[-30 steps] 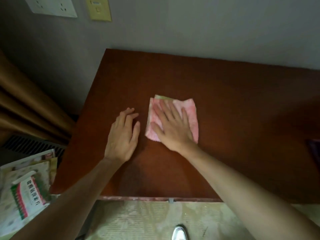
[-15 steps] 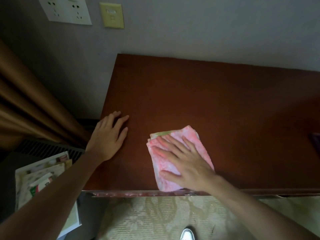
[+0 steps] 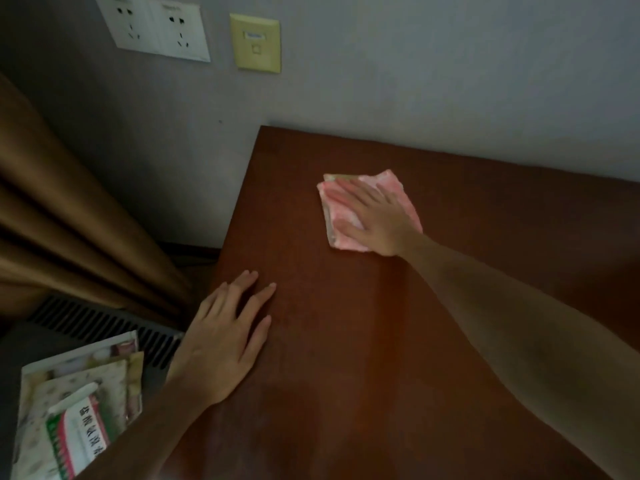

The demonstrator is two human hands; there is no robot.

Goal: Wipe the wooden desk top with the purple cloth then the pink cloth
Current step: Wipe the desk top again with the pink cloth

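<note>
The reddish-brown wooden desk top (image 3: 450, 289) fills the right and middle of the view. A folded pink cloth (image 3: 391, 183) lies on it near the back wall. My right hand (image 3: 377, 216) presses flat on the cloth, fingers spread and pointing left. My left hand (image 3: 225, 337) rests flat on the desk's left edge, fingers apart and holding nothing. The purple cloth is not in view.
Brown curtains (image 3: 69, 220) hang to the left of the desk. Below them sits a dark vent grille (image 3: 104, 327) with a stack of papers and a printed packet (image 3: 76, 420). Wall sockets (image 3: 156, 29) and a yellow plate (image 3: 256, 43) are on the grey wall.
My right hand has pushed the pink cloth from the desk's front edge away toward the back wall. My left hand stays flat by the left edge. The camera has shifted.
</note>
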